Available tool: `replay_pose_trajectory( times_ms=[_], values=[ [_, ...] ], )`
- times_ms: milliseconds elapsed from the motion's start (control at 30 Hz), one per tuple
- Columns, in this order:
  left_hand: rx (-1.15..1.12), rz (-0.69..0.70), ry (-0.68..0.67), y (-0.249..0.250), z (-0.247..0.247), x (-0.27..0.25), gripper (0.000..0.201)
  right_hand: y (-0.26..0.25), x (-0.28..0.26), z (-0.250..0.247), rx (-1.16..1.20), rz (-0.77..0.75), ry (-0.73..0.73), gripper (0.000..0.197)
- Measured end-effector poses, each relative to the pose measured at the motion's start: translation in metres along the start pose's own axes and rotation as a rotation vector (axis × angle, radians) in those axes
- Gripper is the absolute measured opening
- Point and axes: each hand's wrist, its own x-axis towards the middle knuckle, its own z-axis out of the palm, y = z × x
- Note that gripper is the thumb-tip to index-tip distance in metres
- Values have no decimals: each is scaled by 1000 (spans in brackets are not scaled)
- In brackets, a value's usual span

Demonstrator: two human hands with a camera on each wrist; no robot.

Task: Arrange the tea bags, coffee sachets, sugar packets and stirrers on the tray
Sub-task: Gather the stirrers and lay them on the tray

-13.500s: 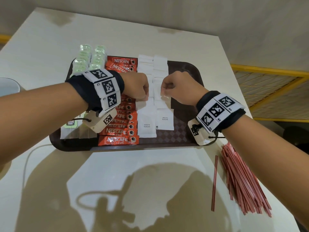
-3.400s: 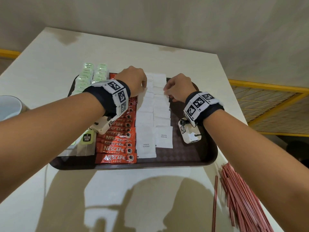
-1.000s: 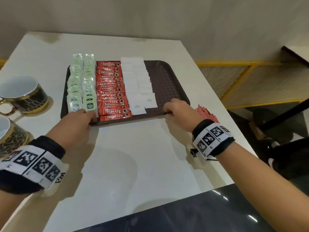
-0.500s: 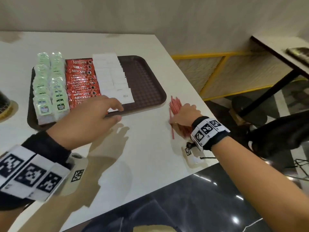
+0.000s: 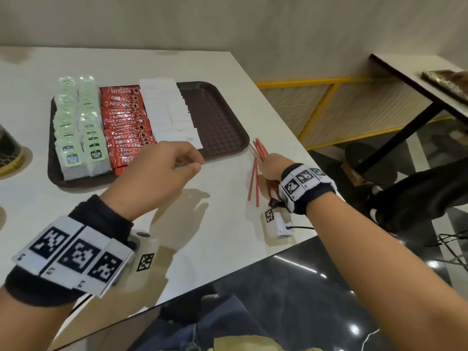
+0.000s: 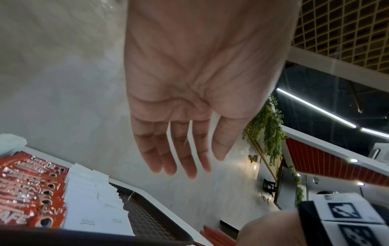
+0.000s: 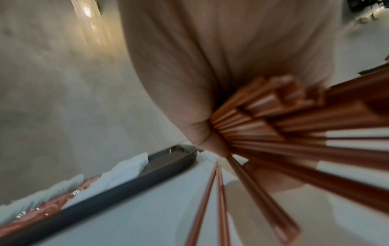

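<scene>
Done: I count three groups laid out on the tray point(image 5: 220, 115), with tea bags point(image 5: 76, 122) in two columns at the left, coffee sachets point(image 5: 126, 117) beside them, and sugar packets point(image 5: 167, 110) next along.
Free space: the tray's right part is bare, and I judge it is meant for the stirrers.
Left to do: the stirrers point(image 5: 260, 152) lie on the surface point(image 5: 202, 236) just right of the tray's near right corner, none on the tray yet.
Right hand point(image 5: 272, 165): my fingers are curled around a bunch of stirrers; two more lie loose on the surface just left of it.
Left hand point(image 5: 162, 171): empty, fingers relaxed and nearly straight, over the tray's near edge.
Progress: I'd call it three of four groups placed.
</scene>
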Motion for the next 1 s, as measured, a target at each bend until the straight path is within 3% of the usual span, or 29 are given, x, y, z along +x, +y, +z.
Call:
replay_pose_trajectory(
  times_ms=[133, 200, 300, 333, 433, 533, 600, 700, 833, 900, 1000],
  values=[
    [-140, -65, 40, 5, 8, 0, 16, -10, -36, 4, 259, -68, 101, 25],
    [-264, -144, 35, 13, 17, 0, 32, -19, -57, 18, 404, -133, 143, 25],
    [-489, -296, -33, 30, 28, -2, 68, -44, -97, 50, 635, -390, 206, 20],
    [-558, -326, -41, 32, 31, -2, 69, -49, -108, 61, 714, -463, 223, 19],
    [-645, -334, 2, 30, 34, -9, 49, -72, -133, 87, 898, -515, 252, 21],
    [-577, -265, 136, 21, 36, -20, 19, -86, -144, 100, 997, -510, 196, 23],
    [-513, -212, 213, 18, 39, -31, 19, -88, -145, 107, 1063, -508, 168, 28],
    [-491, -188, 326, 16, 42, -48, 12, -89, -158, 110, 1077, -635, 157, 14],
    [-485, -183, 466, 12, 43, -64, 10, -87, -149, 119, 1110, -639, 64, 22],
    [-488, -181, 462, 12, 49, -70, 16, -85, -145, 127, 1211, -587, -21, 24],
    [-459, -233, 430, 10, 64, -74, 16, -72, -142, 139, 1014, -555, -41, 23]
  ],
)
